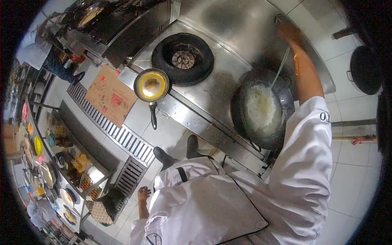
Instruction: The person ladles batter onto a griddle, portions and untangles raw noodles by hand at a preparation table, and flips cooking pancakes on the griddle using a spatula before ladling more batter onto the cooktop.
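Note:
At the steel back panel (228, 20), my right hand (287, 32) reaches up with its fingers closed at a small fitting that I cannot make out. Below it, a metal ladle (281, 65) leans in a large dark wok (241, 108) that holds a pale, foamy liquid (261, 105). My left hand (143, 193) hangs beside the white apron, its fingers loosely curled and apart, with nothing in them. A small frying pan (152, 85) with yellow contents sits at the stove's front edge, its black handle pointing toward me.
An open round burner (183, 60) is behind the frying pan. Flattened cardboard (110, 96) lies on the floor beside a drain grate (132, 141). A counter with plates and pans (48, 174) stands at left. Two other people (36, 51) are at the left side.

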